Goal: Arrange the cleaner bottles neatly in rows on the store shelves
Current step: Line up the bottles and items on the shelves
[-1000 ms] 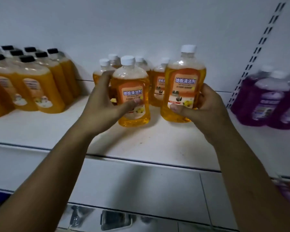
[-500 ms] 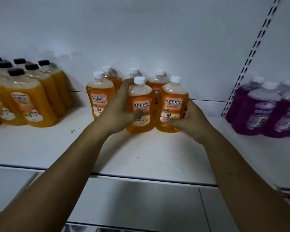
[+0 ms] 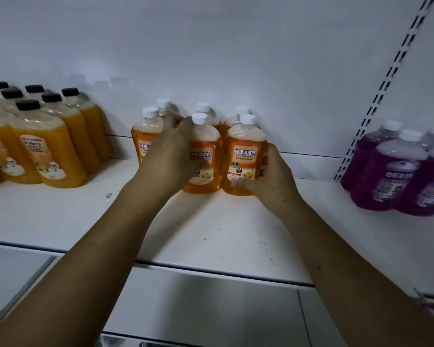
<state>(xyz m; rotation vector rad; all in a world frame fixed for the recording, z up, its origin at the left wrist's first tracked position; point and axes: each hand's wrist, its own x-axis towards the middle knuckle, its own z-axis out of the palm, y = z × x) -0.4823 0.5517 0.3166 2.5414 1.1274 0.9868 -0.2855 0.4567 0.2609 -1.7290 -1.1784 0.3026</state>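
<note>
Shelf [image 3: 211, 234], white, middle bay: amber bottles, white caps, six visible, standing in two rows of three against the back panel [image 3: 236, 58].

Front row: left bottle [image 3: 145, 139], partly hidden by the wrist; middle bottle [image 3: 204, 169]; right bottle [image 3: 244, 159]. All upright on the shelf, labels forward, middle and right touching or nearly so.

Left hand [image 3: 171, 159]: wrapped around the middle bottle from its left side, thumb across the label.
Right hand [image 3: 268, 181]: cupped around the right bottle's lower right side, thumb low on its front.

Neighbours: black-capped orange bottles [image 3: 50, 151] well apart to the left; purple bottles [image 3: 396, 171] well apart to the right, beyond the slotted upright [image 3: 376, 103].

Step in hand, as judged: seating the two front bottles flush before the back row.

Next move calls for: closing any gap to the left bottle, squaring labels to the front, then letting go without tipping either bottle.
</note>
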